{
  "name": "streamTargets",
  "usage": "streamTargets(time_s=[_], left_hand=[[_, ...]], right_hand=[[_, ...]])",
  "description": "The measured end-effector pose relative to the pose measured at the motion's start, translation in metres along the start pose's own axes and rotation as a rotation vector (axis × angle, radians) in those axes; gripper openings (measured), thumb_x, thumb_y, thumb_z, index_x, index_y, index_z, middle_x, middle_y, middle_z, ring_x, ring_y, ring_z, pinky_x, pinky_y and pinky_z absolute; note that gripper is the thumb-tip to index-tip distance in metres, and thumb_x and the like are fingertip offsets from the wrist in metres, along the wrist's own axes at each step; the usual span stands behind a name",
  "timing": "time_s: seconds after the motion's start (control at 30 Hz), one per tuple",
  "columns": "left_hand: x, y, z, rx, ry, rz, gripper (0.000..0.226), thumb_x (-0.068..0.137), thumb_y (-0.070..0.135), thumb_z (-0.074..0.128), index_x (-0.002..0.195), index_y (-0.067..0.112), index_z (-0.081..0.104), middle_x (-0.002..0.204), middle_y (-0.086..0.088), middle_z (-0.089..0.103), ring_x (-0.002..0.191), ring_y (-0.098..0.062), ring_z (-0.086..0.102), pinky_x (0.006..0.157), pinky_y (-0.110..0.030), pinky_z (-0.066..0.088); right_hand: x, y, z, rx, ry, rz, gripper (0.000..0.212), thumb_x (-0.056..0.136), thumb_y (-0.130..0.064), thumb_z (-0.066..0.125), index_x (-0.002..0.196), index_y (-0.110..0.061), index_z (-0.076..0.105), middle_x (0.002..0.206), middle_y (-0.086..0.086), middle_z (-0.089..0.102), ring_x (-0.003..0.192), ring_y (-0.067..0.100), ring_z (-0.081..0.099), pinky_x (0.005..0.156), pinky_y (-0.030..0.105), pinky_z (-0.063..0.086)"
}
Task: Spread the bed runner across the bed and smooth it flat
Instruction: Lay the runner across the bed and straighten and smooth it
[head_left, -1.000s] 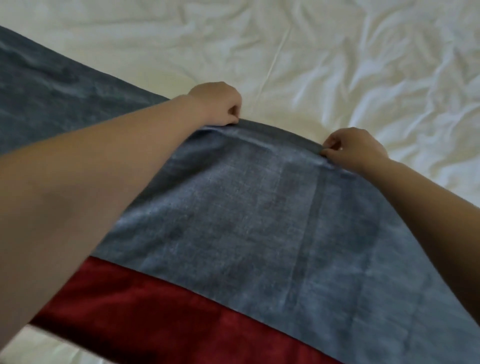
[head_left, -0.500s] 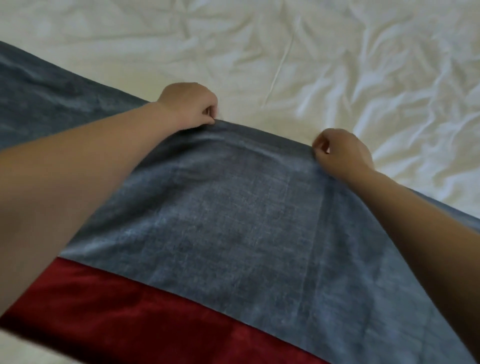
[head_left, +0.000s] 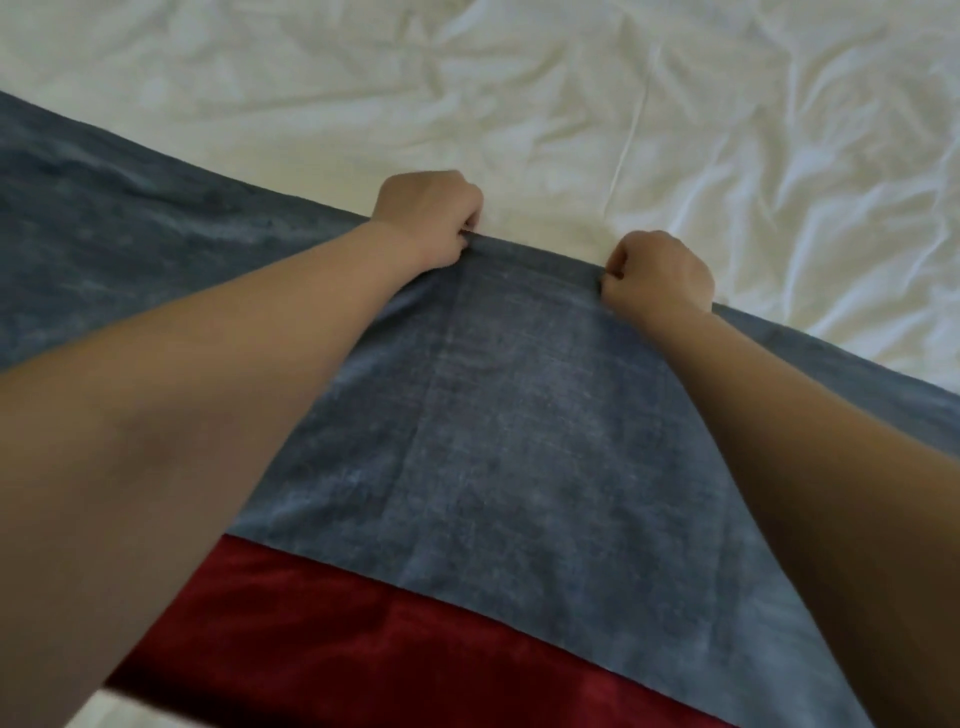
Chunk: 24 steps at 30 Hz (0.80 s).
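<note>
A grey-blue bed runner (head_left: 519, 441) with a dark red band (head_left: 374, 654) along its near side lies across the white bed (head_left: 519, 93). Both my arms reach over it. My left hand (head_left: 426, 218) pinches the runner's far edge with curled fingers. My right hand (head_left: 657, 273) grips the same far edge a short way to the right. The cloth between the two hands is stretched taut, with a faint vertical crease down its middle.
Wrinkled white bedding (head_left: 779, 156) fills the far side and the right. The runner's left part (head_left: 104, 208) shows soft ripples. A strip of white sheet (head_left: 104, 712) shows at the near left corner.
Both hands have drawn closer together along the far edge and sit farther across the bed. The edge between them now lies straighter and tighter.
</note>
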<state>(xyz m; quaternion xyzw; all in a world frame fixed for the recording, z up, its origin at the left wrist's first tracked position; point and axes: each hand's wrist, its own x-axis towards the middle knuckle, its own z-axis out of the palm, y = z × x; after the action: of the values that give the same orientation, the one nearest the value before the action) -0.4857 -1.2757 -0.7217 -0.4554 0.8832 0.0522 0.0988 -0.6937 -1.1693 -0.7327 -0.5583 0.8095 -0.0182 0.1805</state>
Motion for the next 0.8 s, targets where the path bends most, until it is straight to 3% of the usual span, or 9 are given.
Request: streamTargets(time_s=[0.1, 0.2, 0.47, 0.6, 0.8], left_hand=[[-0.009, -0.003, -0.013, -0.026, 0.097, 0.034, 0.047, 0.082, 0.042, 0.057, 0.122, 0.018, 0.056, 0.117, -0.007, 0.058, 0.105, -0.03, 0.054, 0.071, -0.035, 0.042], [-0.026, 0.003, -0.028, -0.082, 0.205, 0.082, 0.057, 0.081, 0.048, 0.055, 0.128, 0.015, 0.052, 0.12, -0.008, 0.059, 0.109, -0.03, 0.054, 0.083, -0.04, 0.047], [-0.11, 0.033, -0.038, -0.146, 0.237, 0.113, 0.052, 0.081, 0.051, 0.054, 0.119, 0.015, 0.055, 0.11, -0.006, 0.062, 0.101, -0.028, 0.057, 0.081, -0.041, 0.049], [-0.169, 0.05, -0.031, -0.142, 0.238, 0.103, 0.053, 0.081, 0.053, 0.053, 0.119, 0.016, 0.055, 0.11, -0.005, 0.062, 0.101, -0.026, 0.058, 0.08, -0.04, 0.051], [-0.278, 0.081, 0.008, -0.125, 0.159, 0.13, 0.048, 0.08, 0.051, 0.054, 0.113, 0.016, 0.056, 0.106, -0.006, 0.062, 0.101, -0.028, 0.058, 0.082, -0.04, 0.049]], right_hand=[[-0.018, -0.012, -0.007, -0.122, 0.143, -0.102, 0.039, 0.085, -0.035, 0.06, 0.115, -0.011, 0.058, 0.115, 0.01, 0.055, 0.103, 0.03, 0.053, 0.074, 0.036, 0.04], [-0.038, -0.022, -0.02, -0.128, 0.21, -0.116, 0.046, 0.087, -0.039, 0.056, 0.121, -0.008, 0.054, 0.119, 0.011, 0.056, 0.108, 0.03, 0.053, 0.08, 0.038, 0.041], [-0.112, -0.044, -0.036, -0.164, 0.2, -0.138, 0.037, 0.088, -0.04, 0.051, 0.109, -0.01, 0.055, 0.106, 0.01, 0.058, 0.096, 0.03, 0.055, 0.07, 0.036, 0.036], [-0.164, -0.052, -0.032, -0.183, 0.152, -0.128, 0.043, 0.088, -0.041, 0.052, 0.117, -0.01, 0.055, 0.116, 0.012, 0.057, 0.107, 0.032, 0.053, 0.076, 0.039, 0.043], [-0.273, -0.052, 0.016, -0.132, 0.069, -0.097, 0.04, 0.085, -0.037, 0.054, 0.114, -0.01, 0.059, 0.114, 0.012, 0.058, 0.109, 0.033, 0.053, 0.081, 0.04, 0.046]])
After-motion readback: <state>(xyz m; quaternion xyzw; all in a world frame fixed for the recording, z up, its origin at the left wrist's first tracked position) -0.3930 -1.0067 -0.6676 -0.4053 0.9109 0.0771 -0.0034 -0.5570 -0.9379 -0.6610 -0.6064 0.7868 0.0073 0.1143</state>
